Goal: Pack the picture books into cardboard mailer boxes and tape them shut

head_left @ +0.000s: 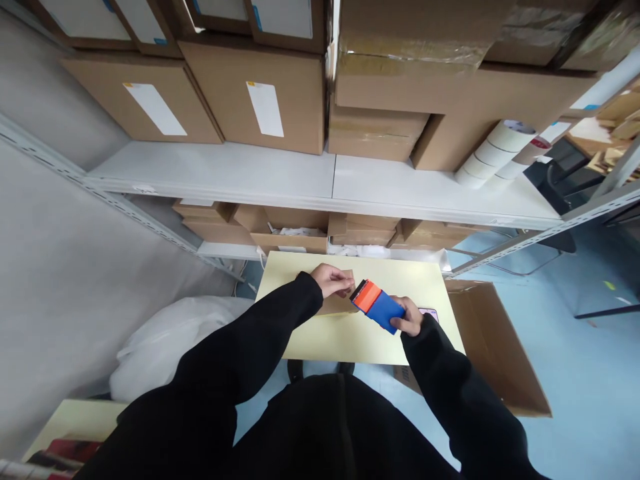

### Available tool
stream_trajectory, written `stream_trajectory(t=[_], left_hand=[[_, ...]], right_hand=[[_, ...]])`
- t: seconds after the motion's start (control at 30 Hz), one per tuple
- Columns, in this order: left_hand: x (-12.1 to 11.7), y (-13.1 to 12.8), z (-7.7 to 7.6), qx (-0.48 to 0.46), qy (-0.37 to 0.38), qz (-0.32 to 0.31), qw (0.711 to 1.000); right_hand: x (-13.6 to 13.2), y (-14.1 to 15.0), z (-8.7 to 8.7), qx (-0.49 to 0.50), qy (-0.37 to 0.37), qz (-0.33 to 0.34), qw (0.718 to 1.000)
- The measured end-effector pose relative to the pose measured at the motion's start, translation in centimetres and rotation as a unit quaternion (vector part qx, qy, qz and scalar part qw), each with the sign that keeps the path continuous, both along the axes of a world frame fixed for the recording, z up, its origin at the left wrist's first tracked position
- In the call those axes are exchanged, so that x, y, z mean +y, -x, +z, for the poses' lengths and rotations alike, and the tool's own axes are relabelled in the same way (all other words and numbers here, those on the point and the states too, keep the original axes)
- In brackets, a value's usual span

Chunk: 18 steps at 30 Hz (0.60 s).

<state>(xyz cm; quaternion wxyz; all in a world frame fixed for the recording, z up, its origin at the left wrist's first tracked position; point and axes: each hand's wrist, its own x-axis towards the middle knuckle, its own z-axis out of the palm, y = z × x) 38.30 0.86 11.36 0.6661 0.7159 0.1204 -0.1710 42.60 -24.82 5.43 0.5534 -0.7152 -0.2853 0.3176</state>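
In my right hand [409, 317] is a flat blue and orange packet [383, 310] with a dark strip along its far end. The fingers and thumb grip it by its blue end, and it tilts up toward the left. My left hand [333, 280] has its fingers pinched together at the raised brown flap of a small cardboard box [336, 305] on the pale yellow table [320, 340]. Part of that box is hidden by the left hand and sleeve. The packet's orange end hangs just right of the left fingertips.
A phone [429, 313] lies partly behind my right wrist. Beyond the table stands a metal shelf [280, 173] with cardboard boxes [260, 100] and tape rolls [495, 153]. An open carton [495, 347] is on the floor at right, a white plastic bag [175, 333] at left.
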Motion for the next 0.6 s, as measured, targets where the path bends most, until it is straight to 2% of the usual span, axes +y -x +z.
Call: stream_trajectory(t=[0.17, 0.33, 0.43, 0.5, 0.6], left_hand=[[-0.2, -1.5, -1.0, 0.002, -0.110, -0.031, 0.994], [-0.4, -4.5, -2.9, 0.038, -0.214, -0.031, 0.976], [-0.3, -7.1, -3.8, 0.088, -0.214, -0.060, 0.971], [0.0, -9.0, -4.3, 0.099, -0.207, -0.088, 0.969], [1.3, -11.9, -5.1, 0.114, -0.274, -0.106, 0.949]], right_hand=[[0.1, -0.3, 0.0, 0.066, 0.012, -0.007, 0.998], [0.9, -1.8, -1.1, 0.101, 0.026, -0.126, 0.986], [1.0, -3.7, -1.6, 0.164, 0.049, -0.154, 0.973], [0.3, -5.3, -1.8, 0.210, 0.048, -0.160, 0.963], [-2.0, -7.4, -2.4, 0.262, 0.048, -0.165, 0.950]])
